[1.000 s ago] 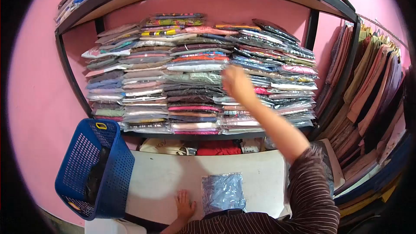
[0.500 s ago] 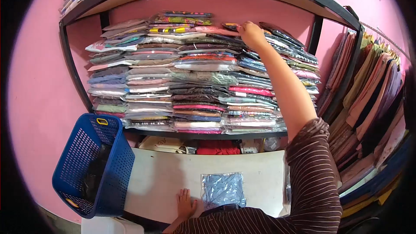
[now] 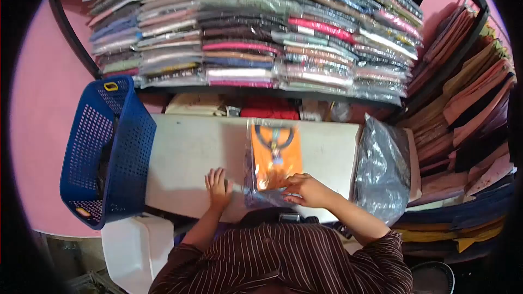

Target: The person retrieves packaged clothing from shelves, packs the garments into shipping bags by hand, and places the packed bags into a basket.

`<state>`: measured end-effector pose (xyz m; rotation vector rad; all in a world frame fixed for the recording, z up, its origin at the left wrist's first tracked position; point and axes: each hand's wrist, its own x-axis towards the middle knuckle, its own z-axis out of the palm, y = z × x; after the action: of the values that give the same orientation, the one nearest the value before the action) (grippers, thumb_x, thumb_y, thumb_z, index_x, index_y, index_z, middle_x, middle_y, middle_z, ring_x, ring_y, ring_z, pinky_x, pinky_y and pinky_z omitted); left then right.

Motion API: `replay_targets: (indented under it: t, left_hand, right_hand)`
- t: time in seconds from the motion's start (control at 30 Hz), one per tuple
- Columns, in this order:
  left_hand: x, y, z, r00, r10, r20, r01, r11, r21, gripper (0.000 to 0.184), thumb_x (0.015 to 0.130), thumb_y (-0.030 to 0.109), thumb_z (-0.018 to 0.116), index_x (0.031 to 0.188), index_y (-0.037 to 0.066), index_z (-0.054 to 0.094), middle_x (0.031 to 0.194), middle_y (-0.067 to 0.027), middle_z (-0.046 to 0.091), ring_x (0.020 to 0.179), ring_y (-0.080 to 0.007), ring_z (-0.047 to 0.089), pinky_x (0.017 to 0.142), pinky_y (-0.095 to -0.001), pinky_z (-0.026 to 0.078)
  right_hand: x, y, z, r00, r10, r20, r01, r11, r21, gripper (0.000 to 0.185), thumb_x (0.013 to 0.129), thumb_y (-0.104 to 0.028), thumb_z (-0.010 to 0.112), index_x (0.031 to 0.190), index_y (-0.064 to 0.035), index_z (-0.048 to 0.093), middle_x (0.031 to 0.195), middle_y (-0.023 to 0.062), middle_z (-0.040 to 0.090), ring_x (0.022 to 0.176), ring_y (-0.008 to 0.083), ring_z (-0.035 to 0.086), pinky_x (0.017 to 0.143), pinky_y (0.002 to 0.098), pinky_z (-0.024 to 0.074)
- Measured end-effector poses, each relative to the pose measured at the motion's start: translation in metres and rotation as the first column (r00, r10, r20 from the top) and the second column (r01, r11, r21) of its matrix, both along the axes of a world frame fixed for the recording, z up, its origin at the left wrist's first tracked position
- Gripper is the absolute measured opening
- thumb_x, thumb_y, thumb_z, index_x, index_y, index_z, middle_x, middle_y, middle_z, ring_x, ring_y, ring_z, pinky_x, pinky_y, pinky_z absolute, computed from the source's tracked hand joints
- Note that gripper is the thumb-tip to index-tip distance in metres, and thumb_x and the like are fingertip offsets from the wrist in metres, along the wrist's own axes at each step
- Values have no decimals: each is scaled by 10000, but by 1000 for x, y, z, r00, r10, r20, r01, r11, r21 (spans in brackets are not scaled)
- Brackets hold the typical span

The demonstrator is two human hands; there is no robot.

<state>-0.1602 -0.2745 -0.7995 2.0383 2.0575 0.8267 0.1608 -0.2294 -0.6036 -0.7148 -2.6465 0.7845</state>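
An orange shirt [image 3: 279,155] with a dark collar, folded in a clear plastic bag, is over the white table. My right hand [image 3: 306,189] has its fingers closed on the bag's lower right edge. Beneath it, mostly covered, lies a blue bagged garment [image 3: 251,198], showing at the left and lower edges. To the left, my left hand [image 3: 218,188] rests open on the white table [image 3: 185,155], fingers spread, holding nothing.
Several stacks of bagged folded clothes [image 3: 239,38] fill the shelf ahead. A blue basket [image 3: 133,147] stands at the left above a white bin [image 3: 128,245]. A grey plastic bag [image 3: 381,169] lies at the table's right end, near hanging clothes [image 3: 468,109].
My right hand has come down from the top of the stacks to the table with the orange shirt, now over the blue garment. The view has tilted downward.
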Motion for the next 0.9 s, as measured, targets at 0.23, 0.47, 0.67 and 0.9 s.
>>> replay_targets:
  t: [0.23, 0.47, 0.67, 0.9]
  left_hand:
    - [54, 32, 13, 975, -27, 220, 27, 1000, 1, 329, 825, 212, 629, 1112, 53, 604, 1116, -132, 589, 1074, -319, 510, 907, -427, 395]
    - [84, 44, -7, 831, 4, 557, 12, 1000, -24, 300, 809, 55, 641, 1100, 10, 584, 741, -69, 600, 635, -205, 601, 632, -312, 495]
    - [89, 35, 17, 907, 37, 420, 6, 995, -100, 480, 827, 68, 600, 1287, 28, 471, 986, -174, 595, 908, -300, 587, 792, -399, 467]
    - [89, 35, 16, 885, -65, 460, 147, 979, -144, 535, 860, 66, 552, 1371, 31, 394, 1178, -246, 550, 1127, -396, 511, 949, -440, 411]
  right_hand:
    - [22, 13, -159, 576, -812, 90, 815, 580, 18, 323, 774, -232, 696, 986, -1, 621, 978, 180, 648, 927, 316, 624, 793, 408, 497]
    - [15, -8, -162, 490, -865, 106, 850, 447, -278, 321, 751, -239, 705, 906, -13, 537, 666, 144, 633, 635, 336, 630, 604, 425, 498]
    - [2, -15, -163, 532, -842, -84, 844, 535, -20, 327, 764, -197, 668, 964, -11, 490, 886, 236, 618, 713, 394, 621, 619, 461, 495]
    - [-9, -24, -159, 561, -794, 233, 792, 433, -431, 430, 794, -190, 645, 1121, -12, 430, 994, 237, 565, 910, 422, 569, 765, 473, 480]
